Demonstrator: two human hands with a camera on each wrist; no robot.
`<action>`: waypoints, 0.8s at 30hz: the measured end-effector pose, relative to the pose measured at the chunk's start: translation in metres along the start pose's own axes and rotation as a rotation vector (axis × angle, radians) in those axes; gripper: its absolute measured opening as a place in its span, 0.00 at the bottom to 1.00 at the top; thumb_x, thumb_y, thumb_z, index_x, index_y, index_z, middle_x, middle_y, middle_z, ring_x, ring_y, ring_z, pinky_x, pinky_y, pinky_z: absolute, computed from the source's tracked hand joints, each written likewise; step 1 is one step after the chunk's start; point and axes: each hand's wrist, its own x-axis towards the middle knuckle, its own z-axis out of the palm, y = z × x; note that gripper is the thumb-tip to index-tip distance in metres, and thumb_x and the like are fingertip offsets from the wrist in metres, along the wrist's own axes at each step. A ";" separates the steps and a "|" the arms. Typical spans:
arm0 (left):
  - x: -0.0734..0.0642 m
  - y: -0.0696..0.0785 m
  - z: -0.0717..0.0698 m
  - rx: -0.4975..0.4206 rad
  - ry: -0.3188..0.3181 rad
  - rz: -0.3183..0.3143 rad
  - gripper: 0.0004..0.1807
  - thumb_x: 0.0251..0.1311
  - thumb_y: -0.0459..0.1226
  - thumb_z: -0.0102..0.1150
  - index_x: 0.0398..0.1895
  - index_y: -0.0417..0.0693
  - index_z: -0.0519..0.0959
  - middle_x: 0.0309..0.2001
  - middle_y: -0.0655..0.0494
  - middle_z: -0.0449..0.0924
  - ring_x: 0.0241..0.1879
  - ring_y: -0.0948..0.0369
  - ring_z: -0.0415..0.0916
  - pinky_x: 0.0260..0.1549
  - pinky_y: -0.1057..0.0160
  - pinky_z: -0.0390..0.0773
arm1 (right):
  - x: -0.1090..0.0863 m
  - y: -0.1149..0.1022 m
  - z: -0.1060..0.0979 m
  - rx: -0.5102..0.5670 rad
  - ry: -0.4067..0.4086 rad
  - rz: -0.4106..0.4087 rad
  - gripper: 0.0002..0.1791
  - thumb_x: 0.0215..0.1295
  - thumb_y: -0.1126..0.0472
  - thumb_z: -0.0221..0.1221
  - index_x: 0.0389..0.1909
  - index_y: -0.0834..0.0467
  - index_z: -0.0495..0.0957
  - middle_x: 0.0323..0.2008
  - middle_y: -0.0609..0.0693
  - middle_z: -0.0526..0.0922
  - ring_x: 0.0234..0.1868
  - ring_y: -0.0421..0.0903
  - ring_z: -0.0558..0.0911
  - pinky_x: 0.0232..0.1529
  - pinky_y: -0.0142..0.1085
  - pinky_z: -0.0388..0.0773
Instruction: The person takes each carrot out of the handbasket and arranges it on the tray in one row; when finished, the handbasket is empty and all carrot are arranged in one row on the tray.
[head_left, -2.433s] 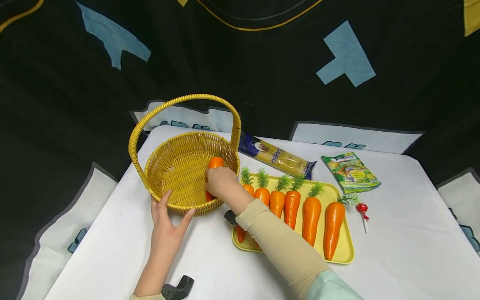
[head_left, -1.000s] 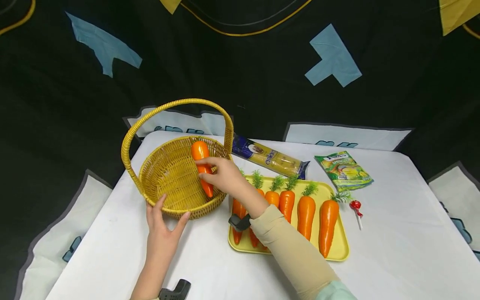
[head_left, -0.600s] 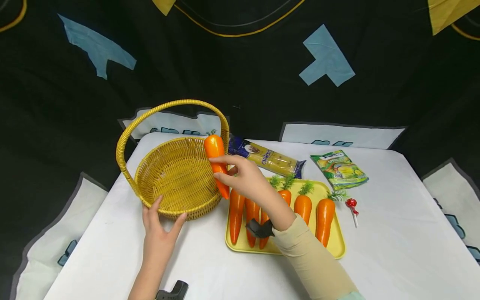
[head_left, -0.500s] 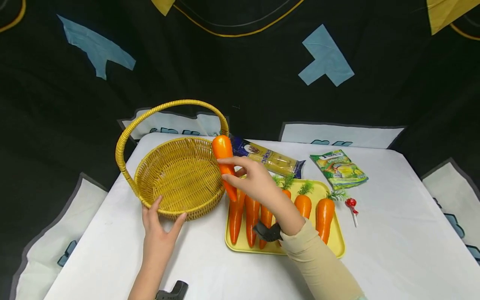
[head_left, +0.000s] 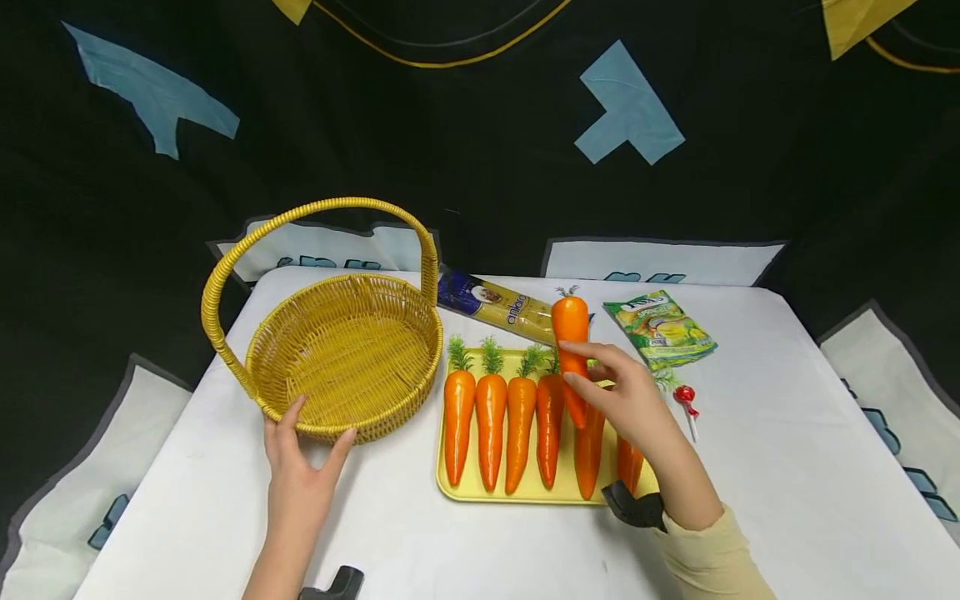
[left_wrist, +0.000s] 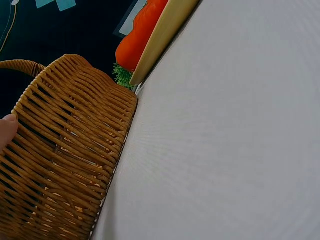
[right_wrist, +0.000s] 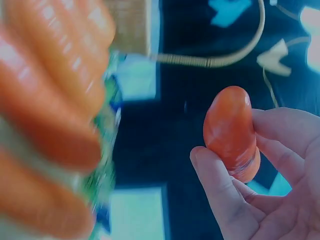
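Note:
My right hand (head_left: 630, 400) pinches a glossy orange carrot (head_left: 572, 321) between thumb and fingers, above the right part of the yellow tray (head_left: 472, 494). The carrot points tip down, its dark top up; the right wrist view shows its thick end (right_wrist: 230, 130) between thumb and fingers. Several carrots (head_left: 491, 425) with green tops lie side by side on the tray. The rightmost one (head_left: 630, 462) is mostly hidden behind my right hand. With thumb and fingers spread, my left hand (head_left: 296, 492) touches the front rim of the yellow wicker basket (head_left: 408, 404).
A blue-and-yellow pasta packet (head_left: 517, 312) lies behind the tray. Right of it are a green soup packet (head_left: 663, 329) and a red lollipop (head_left: 686, 398). The basket's tall handle (head_left: 322, 208) arches over it. A dark patterned cloth (head_left: 480, 150) hangs behind the white table (head_left: 405, 533).
My right hand has lifted the carrot out of the basket and carried it right, over the tray. My left hand has stayed at the basket's rim. The head view has shifted slightly.

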 end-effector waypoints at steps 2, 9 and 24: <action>0.000 0.000 0.000 0.000 -0.004 -0.010 0.48 0.61 0.52 0.61 0.77 0.58 0.44 0.75 0.47 0.18 0.71 0.35 0.36 0.51 0.26 0.57 | -0.008 0.013 -0.008 0.003 0.022 0.030 0.22 0.65 0.55 0.63 0.60 0.45 0.77 0.57 0.52 0.76 0.46 0.55 0.80 0.37 0.45 0.81; 0.003 -0.004 0.002 -0.018 0.004 -0.020 0.47 0.61 0.52 0.62 0.76 0.60 0.45 0.75 0.49 0.20 0.72 0.39 0.34 0.54 0.26 0.54 | -0.037 0.046 -0.032 -0.049 0.099 0.154 0.24 0.67 0.54 0.61 0.63 0.50 0.74 0.56 0.57 0.75 0.46 0.56 0.79 0.38 0.40 0.80; 0.003 -0.004 0.003 -0.010 0.026 0.018 0.46 0.62 0.49 0.62 0.76 0.57 0.45 0.76 0.53 0.21 0.73 0.45 0.33 0.57 0.28 0.52 | -0.068 0.086 -0.025 -0.354 0.180 0.234 0.24 0.63 0.63 0.62 0.60 0.60 0.75 0.46 0.66 0.77 0.38 0.56 0.79 0.33 0.44 0.76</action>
